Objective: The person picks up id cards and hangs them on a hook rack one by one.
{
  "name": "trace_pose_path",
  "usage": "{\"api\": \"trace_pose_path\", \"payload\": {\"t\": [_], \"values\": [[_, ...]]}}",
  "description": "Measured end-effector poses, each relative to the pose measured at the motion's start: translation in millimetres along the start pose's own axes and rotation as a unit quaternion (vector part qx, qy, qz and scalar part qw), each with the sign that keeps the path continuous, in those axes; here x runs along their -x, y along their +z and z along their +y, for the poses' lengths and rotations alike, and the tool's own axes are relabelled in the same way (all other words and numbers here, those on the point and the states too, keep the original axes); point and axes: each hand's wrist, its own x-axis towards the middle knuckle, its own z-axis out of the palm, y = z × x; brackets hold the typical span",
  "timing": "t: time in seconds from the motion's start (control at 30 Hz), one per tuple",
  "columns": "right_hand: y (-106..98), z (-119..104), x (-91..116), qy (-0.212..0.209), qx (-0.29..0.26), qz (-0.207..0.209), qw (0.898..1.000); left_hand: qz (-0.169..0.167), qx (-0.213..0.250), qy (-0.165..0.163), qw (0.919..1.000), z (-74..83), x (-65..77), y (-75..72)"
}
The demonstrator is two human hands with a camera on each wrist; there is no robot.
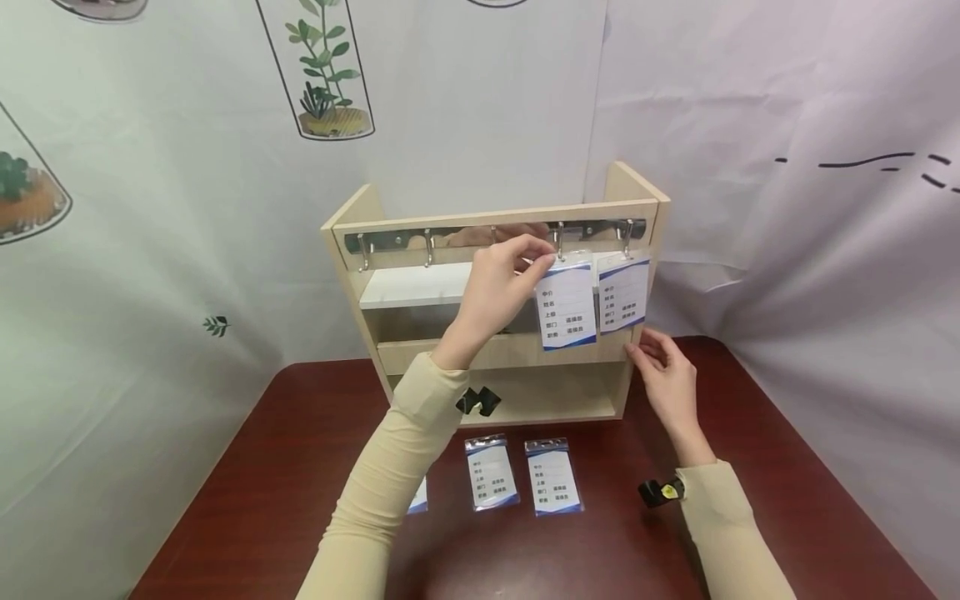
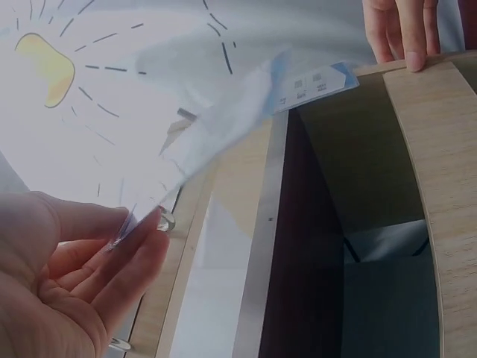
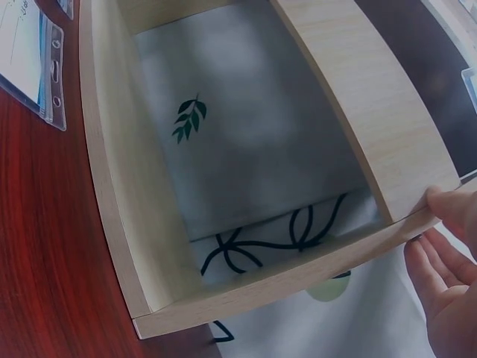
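My left hand [image 1: 497,287] pinches a clear badge holder [image 1: 567,308] with a printed white and blue card by its top left corner. The badge overlaps the second hook from the right [image 1: 560,237] in the head view; in the left wrist view it slants up from the fingertips. A similar badge [image 1: 624,293] hangs at the rightmost hook. My right hand [image 1: 667,383] grips the front edge of the right side panel of a small wooden shelf [image 1: 480,354]; in the right wrist view its thumb and fingers lie on either side of that panel [image 3: 358,257].
Two badges [image 1: 491,473] [image 1: 553,477] lie on the dark red table [image 1: 247,500] before the shelf, and another [image 1: 418,497] is partly hidden by my left sleeve. A metal hook strip [image 1: 390,240] crosses the shelf's upper front. Printed cloth [image 1: 480,108] hangs behind.
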Motion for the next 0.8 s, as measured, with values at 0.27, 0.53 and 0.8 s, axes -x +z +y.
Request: {"api": "trace_pose_path", "payload": {"t": [0.27, 0.53, 0.8], "values": [[0.3, -0.4, 0.0, 0.009, -0.001, -0.007, 1.000, 0.012, 0.002, -0.012, 0.9998, 1.5, -0.4, 4.3], [0.3, -1.4, -1.8, 0.005, 0.000, -0.005, 1.000, 0.017, -0.007, -0.026, 0.9995, 5.1, -1.6, 5.2], [-0.6, -0.7, -0.9, 0.009, 0.001, -0.003, 1.000, 0.022, -0.029, -0.018, 0.9992, 6.8, 0.2, 10.3]]}}
